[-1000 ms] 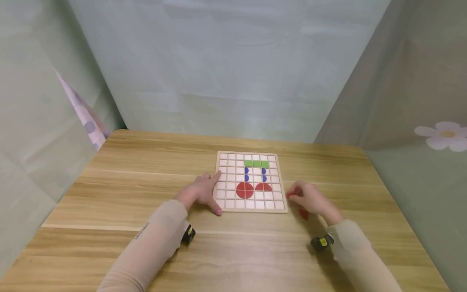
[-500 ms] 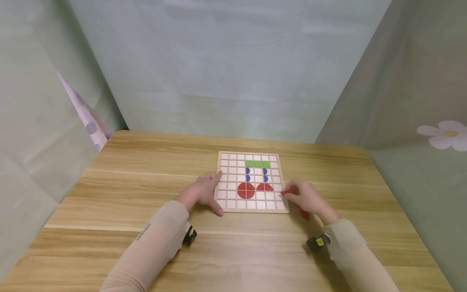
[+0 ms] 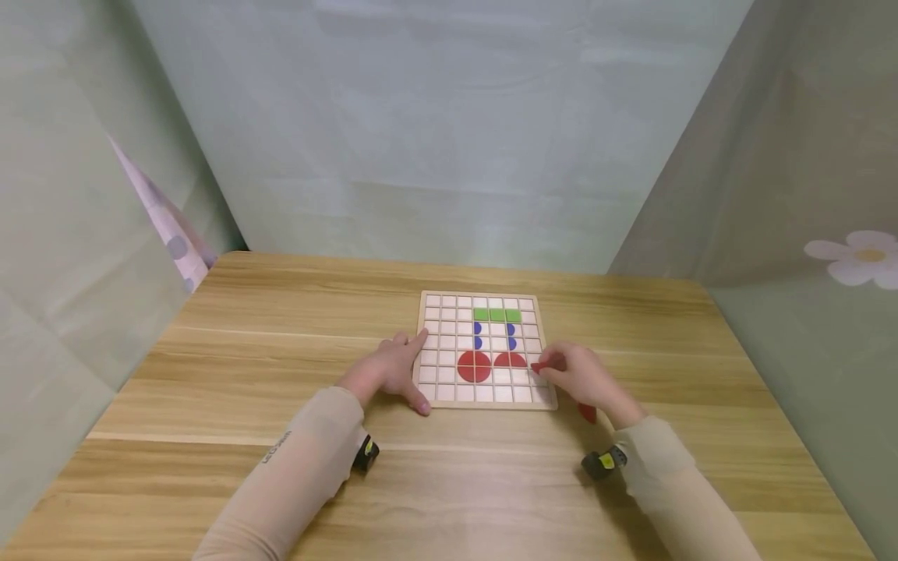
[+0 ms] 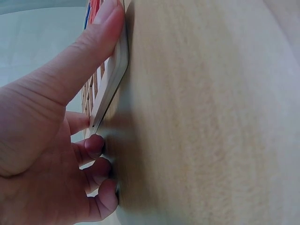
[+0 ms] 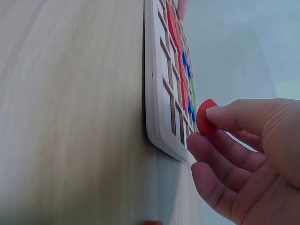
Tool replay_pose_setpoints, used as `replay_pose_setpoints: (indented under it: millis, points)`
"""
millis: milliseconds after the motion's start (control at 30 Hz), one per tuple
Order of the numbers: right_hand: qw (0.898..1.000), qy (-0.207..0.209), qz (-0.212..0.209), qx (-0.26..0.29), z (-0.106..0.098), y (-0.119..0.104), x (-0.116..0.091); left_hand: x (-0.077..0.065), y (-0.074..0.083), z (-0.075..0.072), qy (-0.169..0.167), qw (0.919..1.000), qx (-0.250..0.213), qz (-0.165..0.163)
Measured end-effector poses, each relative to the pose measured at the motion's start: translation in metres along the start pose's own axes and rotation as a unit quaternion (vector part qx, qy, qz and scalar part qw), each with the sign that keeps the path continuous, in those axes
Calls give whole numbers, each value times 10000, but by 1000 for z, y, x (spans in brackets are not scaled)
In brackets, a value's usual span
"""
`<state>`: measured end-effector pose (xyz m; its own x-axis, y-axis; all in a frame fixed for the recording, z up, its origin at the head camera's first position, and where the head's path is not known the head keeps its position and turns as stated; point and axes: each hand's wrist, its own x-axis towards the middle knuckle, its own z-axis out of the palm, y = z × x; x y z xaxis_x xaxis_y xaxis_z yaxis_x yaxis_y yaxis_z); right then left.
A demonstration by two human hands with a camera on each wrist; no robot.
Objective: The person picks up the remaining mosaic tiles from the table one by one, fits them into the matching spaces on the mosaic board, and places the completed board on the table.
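A wooden grid board (image 3: 491,406) lies on the table. On it sit a row of green squares (image 3: 496,315), two columns of blue rounded pieces (image 3: 511,343), a red circle (image 3: 466,360) of quarter pieces and a red half circle (image 3: 510,360) to its right. My left hand (image 3: 391,368) rests at the board's left side, thumb by the front corner and index finger on the side rim. My right hand (image 3: 578,374) pinches a red quarter-circle piece (image 5: 206,117) between thumb and fingers, above the board's right edge. Another red piece (image 3: 588,413) lies under that wrist, partly hidden.
The wood-grained table (image 3: 463,499) extends around the board on all sides. Pale cloth (image 3: 435,140) hangs behind it and at both sides. Each wrist wears a small black camera, such as the right camera (image 3: 599,466).
My right hand has moved left with the red quarter-circle piece, from beside the board to over its right edge. The left hand stays in place.
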<state>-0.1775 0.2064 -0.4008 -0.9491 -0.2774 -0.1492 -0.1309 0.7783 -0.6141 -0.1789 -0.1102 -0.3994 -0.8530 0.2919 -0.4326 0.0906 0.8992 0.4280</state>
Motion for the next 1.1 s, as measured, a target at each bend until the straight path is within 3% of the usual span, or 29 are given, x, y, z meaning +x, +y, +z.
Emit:
replay_pose_setpoints:
  millis: [1100]
  points:
    - [9991, -159, -273, 274, 15, -24, 9, 1, -2, 2, 39, 10000, 26, 47]
